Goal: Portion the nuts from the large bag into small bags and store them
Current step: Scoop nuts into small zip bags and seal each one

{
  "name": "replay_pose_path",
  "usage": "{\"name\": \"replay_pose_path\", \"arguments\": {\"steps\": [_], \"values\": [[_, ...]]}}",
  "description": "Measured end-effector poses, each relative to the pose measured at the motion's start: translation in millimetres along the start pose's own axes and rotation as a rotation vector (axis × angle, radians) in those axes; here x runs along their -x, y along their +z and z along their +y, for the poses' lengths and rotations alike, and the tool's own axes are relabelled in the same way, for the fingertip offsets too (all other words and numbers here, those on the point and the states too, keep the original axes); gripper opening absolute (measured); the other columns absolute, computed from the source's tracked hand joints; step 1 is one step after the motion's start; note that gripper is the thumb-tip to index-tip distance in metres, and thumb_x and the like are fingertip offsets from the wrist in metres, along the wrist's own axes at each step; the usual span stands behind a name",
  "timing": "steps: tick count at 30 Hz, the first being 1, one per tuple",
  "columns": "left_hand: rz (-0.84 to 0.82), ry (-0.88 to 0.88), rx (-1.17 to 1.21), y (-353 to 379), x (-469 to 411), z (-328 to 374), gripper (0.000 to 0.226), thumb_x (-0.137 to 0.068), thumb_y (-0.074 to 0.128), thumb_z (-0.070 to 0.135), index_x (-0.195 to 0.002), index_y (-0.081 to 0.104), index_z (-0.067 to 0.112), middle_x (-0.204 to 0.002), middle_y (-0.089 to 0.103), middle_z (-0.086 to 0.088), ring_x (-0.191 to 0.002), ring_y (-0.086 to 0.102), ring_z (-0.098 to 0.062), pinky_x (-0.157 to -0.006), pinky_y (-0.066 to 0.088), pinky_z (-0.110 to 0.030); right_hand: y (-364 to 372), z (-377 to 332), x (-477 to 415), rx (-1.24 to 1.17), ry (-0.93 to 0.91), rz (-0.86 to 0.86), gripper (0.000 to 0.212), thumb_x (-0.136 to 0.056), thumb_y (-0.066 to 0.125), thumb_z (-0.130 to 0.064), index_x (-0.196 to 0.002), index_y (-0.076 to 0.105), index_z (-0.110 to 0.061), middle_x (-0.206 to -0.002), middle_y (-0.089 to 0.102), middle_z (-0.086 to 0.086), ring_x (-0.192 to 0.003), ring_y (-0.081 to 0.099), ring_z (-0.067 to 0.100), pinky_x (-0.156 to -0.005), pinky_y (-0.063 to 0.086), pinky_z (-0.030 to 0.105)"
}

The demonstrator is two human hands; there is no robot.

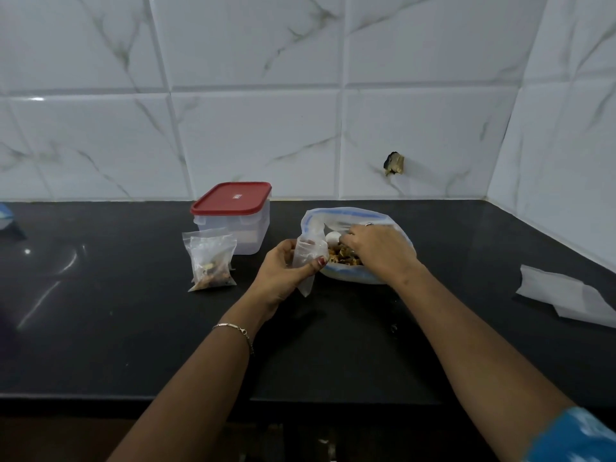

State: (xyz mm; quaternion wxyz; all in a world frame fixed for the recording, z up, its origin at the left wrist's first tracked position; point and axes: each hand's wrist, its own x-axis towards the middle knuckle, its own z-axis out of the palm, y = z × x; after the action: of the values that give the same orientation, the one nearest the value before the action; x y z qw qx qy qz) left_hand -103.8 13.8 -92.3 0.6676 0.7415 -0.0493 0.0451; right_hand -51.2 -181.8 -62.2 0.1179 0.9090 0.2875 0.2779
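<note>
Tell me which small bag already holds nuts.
The standing small bag in front of the red-lidded container: nuts fill its bottom. The held small bag in the left hand looks empty.

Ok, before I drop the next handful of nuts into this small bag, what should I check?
1. Is the small bag held? Ok: the left hand pinches it beside the large bag.
2. Is its mouth open? Cannot tell.
3. Does the right hand reach the nuts? Ok: it is inside the large bag, on them.
4. Are nuts in its grip? Cannot tell: fingertips hidden.
5. Is the container open for storing? Not ok: the red lid is on.
</note>
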Motion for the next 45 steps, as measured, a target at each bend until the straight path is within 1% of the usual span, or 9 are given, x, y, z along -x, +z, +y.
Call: {"name": "replay_pose_path", "arguments": {"steps": [5, 11, 16, 23, 26, 29, 34, 38, 45], "values": [[0.009, -0.010, -0.005, -0.6, -1.6, -1.3, 0.054, -0.075, 0.079, 0.026, -0.123, 0.056, 0.019, -0.120, 0.065, 0.001, -0.112, 0.060, -0.012, -0.091, 0.050, -0.030, -15.7, 14.5, 9.4, -0.304, 0.107, -0.002, 0.026, -0.095, 0.056, -0.023, -0.118, 0.064, -0.032, -0.109, 0.066, -0.009, -0.087, 0.059, 0.010, -0.069, 0.038, 0.023], [0.035, -0.011, 0.010, 1.1, -1.1, 0.5, 0.047, -0.077, 0.078, 0.024, -0.118, 0.056, 0.022, -0.117, 0.065, 0.003, -0.108, 0.060, -0.009, -0.082, 0.048, -0.023, -25.3, 25.9, 19.6, -0.374, 0.253, 0.021, 0.028, -0.097, 0.053, -0.020, -0.116, 0.067, -0.034, -0.109, 0.068, -0.006, -0.091, 0.063, 0.016, -0.070, 0.047, 0.028], [0.045, -0.027, 0.020, -1.4, -2.7, -1.3, 0.060, -0.073, 0.080, 0.029, -0.126, 0.055, 0.018, -0.120, 0.066, 0.000, -0.113, 0.061, -0.014, -0.093, 0.050, -0.032, -14.2, 12.4, 18.8, -0.320, 0.278, -0.047, 0.031, -0.096, 0.050, -0.018, -0.118, 0.066, -0.032, -0.107, 0.070, -0.004, -0.087, 0.064, 0.015, -0.069, 0.048, 0.027], [0.035, -0.011, -0.034, -0.7, -3.1, -3.9, 0.064, -0.070, 0.081, 0.035, -0.126, 0.055, 0.018, -0.122, 0.064, 0.000, -0.115, 0.059, -0.015, -0.100, 0.048, -0.038, -11.1, 16.2, 23.3, -0.658, 0.497, -0.106, 0.032, -0.095, 0.048, -0.013, -0.111, 0.071, -0.029, -0.101, 0.072, -0.001, -0.078, 0.067, 0.014, -0.075, 0.055, 0.033], [0.029, -0.015, -0.043, 0.9, -1.8, -1.0, 0.059, -0.075, 0.078, 0.031, -0.127, 0.053, 0.017, -0.123, 0.062, 0.000, -0.114, 0.057, -0.014, -0.095, 0.048, -0.031, -7.5, 9.8, 25.3, -0.513, 0.493, -0.049, 0.031, -0.096, 0.051, -0.013, -0.116, 0.069, -0.029, -0.106, 0.070, -0.001, -0.086, 0.065, 0.017, -0.075, 0.054, 0.032], [0.021, -0.018, -0.046, 1.4, -1.5, -0.2, 0.061, -0.076, 0.077, 0.032, -0.129, 0.052, 0.017, -0.126, 0.061, 0.000, -0.116, 0.056, -0.015, -0.095, 0.047, -0.032, -7.6, 4.8, 25.6, -0.550, 0.442, -0.021, 0.029, -0.097, 0.051, -0.013, -0.115, 0.068, -0.028, -0.105, 0.069, -0.002, -0.085, 0.064, 0.013, -0.078, 0.055, 0.033], [0.019, -0.004, -0.035, 1.7, -1.3, -0.5, 0.057, -0.076, 0.078, 0.030, -0.126, 0.054, 0.017, -0.121, 0.064, 0.000, -0.114, 0.059, -0.014, -0.093, 0.048, -0.030, -13.1, 10.5, 26.7, -0.729, 0.471, 0.037, 0.027, -0.099, 0.049, -0.013, -0.111, 0.071, -0.024, -0.099, 0.065, -0.011, -0.069, 0.057, -0.006, -0.062, 0.042, 0.010], [0.024, -0.011, -0.047, 2.0, -1.6, 0.0, 0.058, -0.077, 0.077, 0.031, -0.128, 0.052, 0.017, -0.123, 0.062, 0.000, -0.114, 0.057, -0.014, -0.093, 0.047, -0.030, -9.2, 8.6, 29.3, -0.493, 0.408, -0.030, 0.028, -0.096, 0.052, -0.016, -0.117, 0.066, -0.027, -0.109, 0.068, -0.002, -0.086, 0.063, 0.012, -0.077, 0.053, 0.029], [0.018, -0.009, -0.053, 1.3, -1.8, -0.1, 0.059, -0.077, 0.077, 0.030, -0.129, 0.052, 0.017, -0.125, 0.061, -0.001, -0.116, 0.057, -0.015, -0.091, 0.047, -0.029, -13.1, 8.9, 26.5, -0.787, 0.515, -0.051, 0.027, -0.099, 0.048, -0.014, -0.113, 0.069, -0.023, -0.106, 0.069, -0.001, -0.087, 0.065, 0.008, -0.081, 0.053, 0.030]]}}
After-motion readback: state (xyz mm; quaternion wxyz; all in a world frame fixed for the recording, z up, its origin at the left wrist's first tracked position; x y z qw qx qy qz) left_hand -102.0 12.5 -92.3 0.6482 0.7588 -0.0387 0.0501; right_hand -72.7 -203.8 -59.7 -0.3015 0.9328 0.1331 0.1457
